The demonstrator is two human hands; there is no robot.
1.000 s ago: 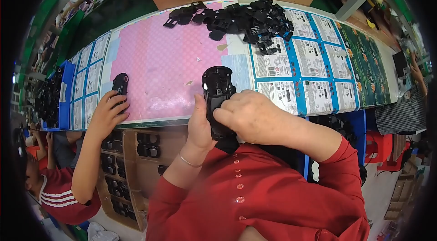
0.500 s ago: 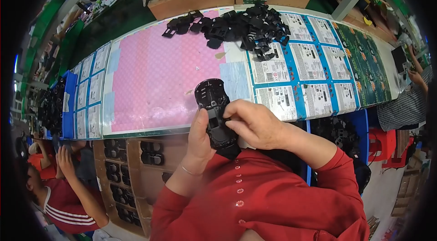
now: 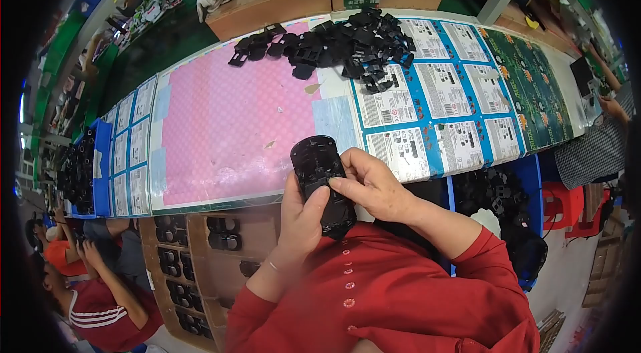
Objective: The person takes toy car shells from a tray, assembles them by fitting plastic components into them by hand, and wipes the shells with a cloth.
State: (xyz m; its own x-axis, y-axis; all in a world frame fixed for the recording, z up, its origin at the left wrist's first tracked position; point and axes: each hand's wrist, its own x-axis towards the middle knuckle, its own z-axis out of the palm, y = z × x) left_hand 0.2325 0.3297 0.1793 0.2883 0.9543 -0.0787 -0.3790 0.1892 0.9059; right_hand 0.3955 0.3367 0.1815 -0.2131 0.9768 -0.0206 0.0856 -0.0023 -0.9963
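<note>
A long black plastic chassis with a rounded end, like the base of a toy car, is held upright in front of the red shirt at the table's near edge. My left hand wraps around its left side, the thumb lying across its face. My right hand grips the right side, with its thumb pressing on the middle near the left thumb. Whether a small part sits under the thumbs is hidden. Farther back, a heap of small black plastic parts lies across the table.
A pink mat and printed sheets cover the table. Below it, a cardboard box holds several black pieces. Blue bins of black parts stand at left and right. Other people sit at both sides.
The chassis has dropped slightly toward me. My left thumb has moved from its edge onto its face, and my right thumb now presses beside it. The view has shifted a little.
</note>
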